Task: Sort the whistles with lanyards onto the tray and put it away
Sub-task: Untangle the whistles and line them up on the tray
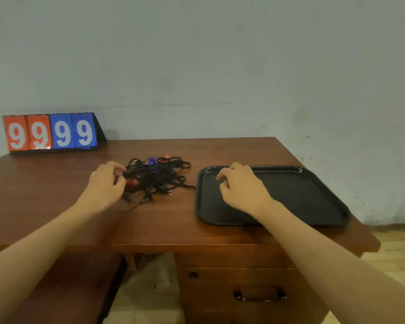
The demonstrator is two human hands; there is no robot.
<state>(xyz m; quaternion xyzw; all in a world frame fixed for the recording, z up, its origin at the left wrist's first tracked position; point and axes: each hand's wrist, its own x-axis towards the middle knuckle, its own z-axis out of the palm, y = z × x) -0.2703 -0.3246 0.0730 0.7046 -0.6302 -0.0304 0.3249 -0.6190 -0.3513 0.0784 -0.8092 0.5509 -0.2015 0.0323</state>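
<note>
At centre frame in the head view, I see the pile of whistles with lanyards [156,177] lying in one black tangle on the wooden surface [164,220], with red and blue whistle bodies showing through the cords. Nothing sits on the tray [313,195] at right of centre, so I judge the sorting is just starting: the step in hand is getting the first whistle out of the heap.

My left hand [108,181] is at the left edge of the tangle, fingers curled in and pinching at the cords beside a red whistle; I read it as gripping a lanyard, though which strand I cannot tell. My right hand [240,187] hovers over the left part of the tray, fingers loosely bent and holding nothing. Whether it touches the tray floor I cannot tell.

The next move, as I judge it, calls for teasing one lanyard free without dragging the whole knot along, probably with the right hand coming across to hold the rest down.

Both forearms reach in from the lower corners, wrists level, palms down. A flip scoreboard [49,132] showing nines stands at upper left.
</note>
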